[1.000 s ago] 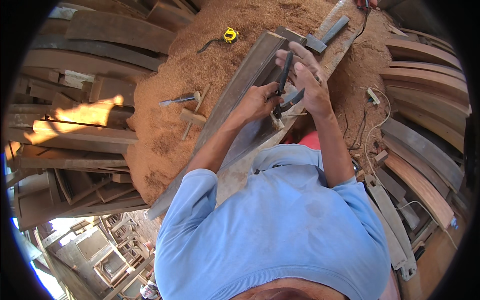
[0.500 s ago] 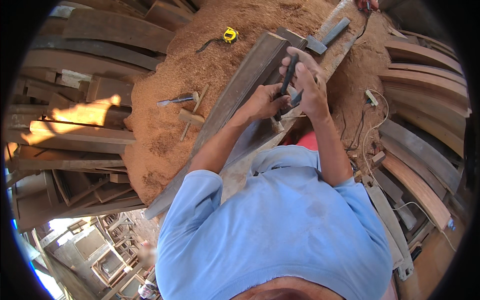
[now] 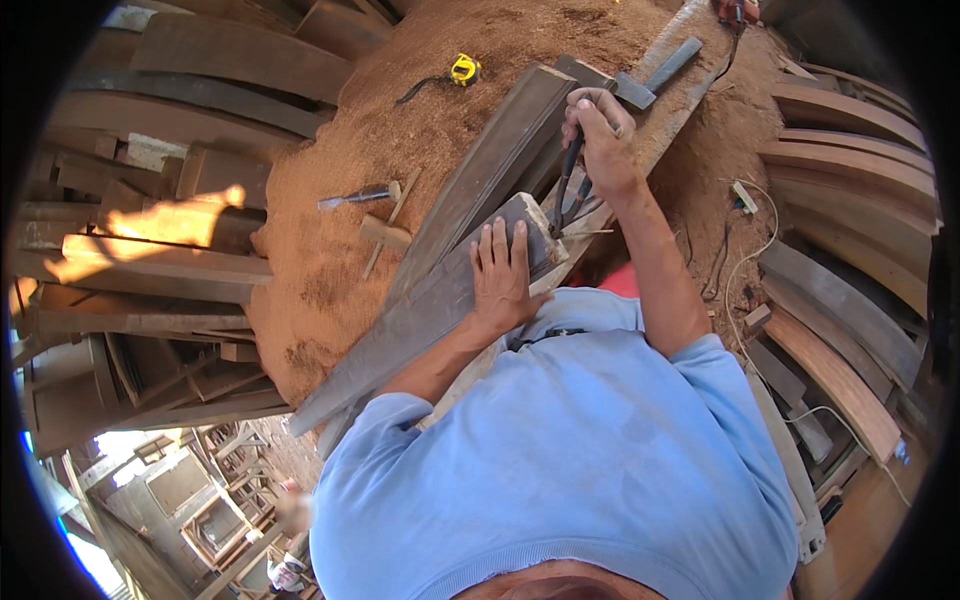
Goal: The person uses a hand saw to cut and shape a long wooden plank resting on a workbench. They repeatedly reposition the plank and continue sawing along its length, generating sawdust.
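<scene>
My left hand (image 3: pixel 500 277) lies flat on a dark wooden plank (image 3: pixel 430 305), fingers stretched out near its pale, worn end. Closed round one handle of black-handled pliers (image 3: pixel 571 180) is my right hand (image 3: pixel 606 135). The tool points down, its jaws at the plank's end; what they grip, if anything, is too small to make out. The second handle stands apart from my right fingers. A thin sliver (image 3: pixel 590 233) sticks out beside the jaws. Under and beyond the plank runs a longer grooved timber (image 3: pixel 490 165).
A hammer (image 3: pixel 655 78) lies past my right hand. On the sawdust (image 3: pixel 320 240) are a yellow tape measure (image 3: pixel 464 70), a chisel (image 3: pixel 355 196) and a wooden marking gauge (image 3: pixel 385 233). Stacked boards (image 3: pixel 200 110) line the left, curved timbers (image 3: pixel 850 200) the right. A pale cable (image 3: pixel 745 270) trails at right.
My left hand has let go of the pliers and come down onto the plank. My right hand now holds the pliers alone, jaws lowered to the plank's end.
</scene>
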Demonstrator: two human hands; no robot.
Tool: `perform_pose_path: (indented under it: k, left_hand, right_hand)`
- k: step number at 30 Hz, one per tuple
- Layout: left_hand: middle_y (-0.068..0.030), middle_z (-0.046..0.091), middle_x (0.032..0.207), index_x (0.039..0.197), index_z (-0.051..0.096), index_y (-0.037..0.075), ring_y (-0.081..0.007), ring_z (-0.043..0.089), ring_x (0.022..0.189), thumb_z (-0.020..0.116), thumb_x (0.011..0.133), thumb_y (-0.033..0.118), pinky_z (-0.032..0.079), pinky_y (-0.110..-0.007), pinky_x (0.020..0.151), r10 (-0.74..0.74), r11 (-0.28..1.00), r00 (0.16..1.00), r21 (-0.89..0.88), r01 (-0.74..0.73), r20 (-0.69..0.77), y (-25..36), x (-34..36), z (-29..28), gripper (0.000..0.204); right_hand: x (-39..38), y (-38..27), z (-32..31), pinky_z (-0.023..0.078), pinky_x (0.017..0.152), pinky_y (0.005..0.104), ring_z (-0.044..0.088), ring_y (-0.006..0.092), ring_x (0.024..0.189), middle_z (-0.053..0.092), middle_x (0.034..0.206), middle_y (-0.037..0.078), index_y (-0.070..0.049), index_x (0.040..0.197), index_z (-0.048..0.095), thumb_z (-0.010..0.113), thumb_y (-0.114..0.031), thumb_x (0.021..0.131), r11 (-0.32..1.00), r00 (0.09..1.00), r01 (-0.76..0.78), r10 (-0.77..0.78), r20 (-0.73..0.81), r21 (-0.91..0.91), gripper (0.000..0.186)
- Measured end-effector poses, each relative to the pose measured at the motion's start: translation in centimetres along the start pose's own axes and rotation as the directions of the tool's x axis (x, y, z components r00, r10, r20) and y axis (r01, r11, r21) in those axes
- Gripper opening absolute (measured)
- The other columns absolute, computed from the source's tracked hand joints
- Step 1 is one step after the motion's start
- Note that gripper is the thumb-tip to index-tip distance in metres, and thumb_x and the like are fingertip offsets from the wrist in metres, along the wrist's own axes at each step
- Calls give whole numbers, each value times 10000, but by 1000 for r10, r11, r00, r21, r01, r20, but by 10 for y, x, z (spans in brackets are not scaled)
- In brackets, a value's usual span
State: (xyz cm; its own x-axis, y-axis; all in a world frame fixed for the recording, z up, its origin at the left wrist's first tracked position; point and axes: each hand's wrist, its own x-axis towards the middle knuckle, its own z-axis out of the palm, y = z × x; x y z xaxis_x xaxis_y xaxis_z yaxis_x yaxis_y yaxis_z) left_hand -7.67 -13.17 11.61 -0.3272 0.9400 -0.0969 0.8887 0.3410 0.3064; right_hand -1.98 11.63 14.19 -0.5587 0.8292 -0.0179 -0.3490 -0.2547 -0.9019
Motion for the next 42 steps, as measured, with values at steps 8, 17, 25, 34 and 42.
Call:
perform_pose_path:
  k: [8,17,25,34,42]
  left_hand:
    - [-296,387,1502,1546,361,51,-472,410,1322,799,630,110,297,-595,1107,25,1000,986,-3,-26,-163,-2,-4,13,1016]
    - [-298,397,1486,1543,369,55,-476,411,1308,808,626,118,299,-592,1100,1,999,993,-53,-7,-119,-1,-5,5,1018]
    - [-301,417,1467,1533,383,52,-475,445,1280,819,617,120,319,-588,1080,35,998,987,-38,-41,-156,-6,-2,9,1017]
    - [-267,444,1471,1492,444,67,-449,471,1277,829,575,128,354,-556,1058,17,1000,976,16,-13,-217,-5,-5,17,997]
    - [-248,444,1471,1515,422,109,-448,465,1290,846,581,109,344,-561,1075,-21,999,979,-46,12,-202,-5,-10,17,1025]
  right_hand:
    - [45,31,-10,491,535,326,550,127,607,561,763,24,-27,960,607,530,-29,931,962,958,-274,274,-84,8,83]
    - [75,67,-35,476,517,395,544,156,563,521,726,17,-78,885,555,507,-36,931,832,820,-552,530,-217,-53,78]
    - [80,73,-38,471,518,391,531,161,554,513,714,15,-61,958,564,482,-33,935,829,801,-559,546,-243,21,90]
    - [-23,-27,-2,489,797,321,521,128,830,507,918,45,-15,1070,523,382,85,819,997,971,9,-28,238,79,305]
    - [-51,-38,-22,470,861,331,516,152,892,503,968,48,-24,1125,506,426,64,863,974,984,7,-47,172,225,288]
